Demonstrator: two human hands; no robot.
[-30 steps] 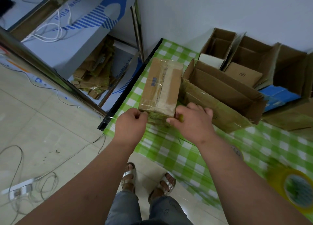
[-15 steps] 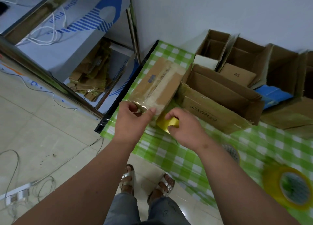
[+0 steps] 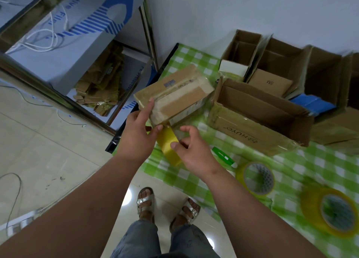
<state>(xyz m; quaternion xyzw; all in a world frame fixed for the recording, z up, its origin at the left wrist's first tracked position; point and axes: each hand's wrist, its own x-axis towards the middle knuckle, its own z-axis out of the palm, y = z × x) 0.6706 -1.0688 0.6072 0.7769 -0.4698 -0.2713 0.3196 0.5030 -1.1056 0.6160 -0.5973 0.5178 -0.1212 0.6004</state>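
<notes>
Risks: the tape strip (image 3: 169,143) is stretched loose between the small box (image 3: 174,94) and the right hand (image 3: 194,151), so it could be folded onto itself or stuck to the fingers if tension is lost. It could be torn or laid crooked if pulled off-line. The box is gripped only at its near end and is tilted, so a hard tug on the tape could twist it out of the grip or knock it against the open carton (image 3: 258,118) just beside it. Whether the far end of the box rests on the table (image 3: 194,178) cannot be told.

Hands: the left hand (image 3: 138,133) is closed round the near corner of the box, forefinger laid straight up the near face, thumb tucked under the lower edge. The right hand is partly curled, with the strip pinched between thumb and fingertips; the other fingers are spread loosely.

Position: the box is held above the near left part of the table, just beyond and above both hands. The strip runs from the box's lower near corner down between the hands. A green cutter (image 3: 223,154) and two tape rolls (image 3: 254,178) are lying to the right, apart from the hands.
</notes>
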